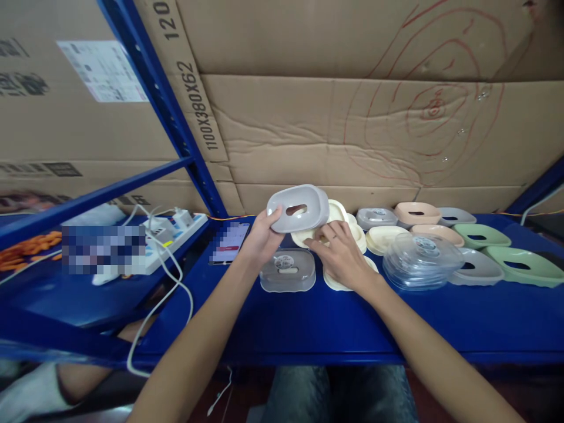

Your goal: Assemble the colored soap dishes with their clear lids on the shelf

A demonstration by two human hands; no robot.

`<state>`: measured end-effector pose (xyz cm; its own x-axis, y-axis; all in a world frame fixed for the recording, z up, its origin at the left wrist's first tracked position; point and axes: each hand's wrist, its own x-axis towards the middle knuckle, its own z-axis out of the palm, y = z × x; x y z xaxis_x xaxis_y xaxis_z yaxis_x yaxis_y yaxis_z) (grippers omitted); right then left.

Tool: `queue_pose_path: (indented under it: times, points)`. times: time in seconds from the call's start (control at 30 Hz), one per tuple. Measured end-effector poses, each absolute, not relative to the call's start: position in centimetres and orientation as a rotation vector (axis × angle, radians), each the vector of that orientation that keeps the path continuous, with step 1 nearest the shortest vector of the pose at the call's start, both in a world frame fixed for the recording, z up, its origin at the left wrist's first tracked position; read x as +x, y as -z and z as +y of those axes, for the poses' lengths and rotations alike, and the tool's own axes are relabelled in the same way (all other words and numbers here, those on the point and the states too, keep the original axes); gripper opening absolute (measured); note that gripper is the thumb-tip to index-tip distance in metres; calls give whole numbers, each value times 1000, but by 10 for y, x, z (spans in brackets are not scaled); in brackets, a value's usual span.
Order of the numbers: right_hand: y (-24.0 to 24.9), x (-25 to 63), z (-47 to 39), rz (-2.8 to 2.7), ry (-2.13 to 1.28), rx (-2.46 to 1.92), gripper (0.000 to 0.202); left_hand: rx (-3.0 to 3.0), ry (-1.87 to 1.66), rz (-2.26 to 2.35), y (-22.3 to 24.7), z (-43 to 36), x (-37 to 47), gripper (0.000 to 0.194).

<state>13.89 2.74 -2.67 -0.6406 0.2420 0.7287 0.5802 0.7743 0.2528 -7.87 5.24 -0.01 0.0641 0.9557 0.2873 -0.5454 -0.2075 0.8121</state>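
Observation:
My left hand grips a grey oval plastic dish with a slot in its middle, thumb on the rim, held tilted above the table. My right hand is closed, fingers bent down onto a pile of cream plastic pieces; its fingertips are partly hidden among them. Under the held dish lies a grey dish with a clear lid and a round label. Another cream piece shows beneath my right wrist.
Clear lids are stacked to the right. Beyond stand peach, grey and green dishes. A phone lies left, by a white power strip with loose cables. Cardboard walls the back; a blue post rises left.

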Motion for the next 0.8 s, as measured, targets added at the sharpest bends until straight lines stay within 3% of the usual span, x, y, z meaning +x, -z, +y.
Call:
queue_pose_path:
  times: [0.3, 0.7, 0.8]
  points:
    - [25, 135, 25, -2065, 694, -541, 30, 926, -1245, 517, 4, 44, -76, 37]
    - [16, 144, 22, -1795, 559, -508, 26, 891, -1431, 549, 8, 48, -67, 50]
    - [16, 144, 23, -1621, 322, -651, 32, 925, -1521, 566, 6, 48, -66, 53]
